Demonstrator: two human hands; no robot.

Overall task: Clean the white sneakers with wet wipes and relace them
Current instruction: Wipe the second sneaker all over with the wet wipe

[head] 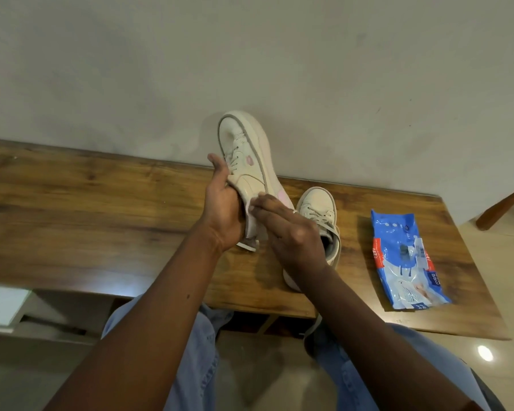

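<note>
My left hand grips a white sneaker with pink marks, holding it up on its heel above the wooden table, toe pointing away. My right hand presses a white wet wipe against the side of this sneaker near the heel, fingers curled over the wipe. The second white sneaker stands on the table just right of my hands, laces in it, partly hidden by my right wrist.
A blue and white pack of wet wipes lies on the table's right part. A grey wall rises right behind the table. A wooden chair leg shows at the far right. My knees in blue jeans are under the table edge.
</note>
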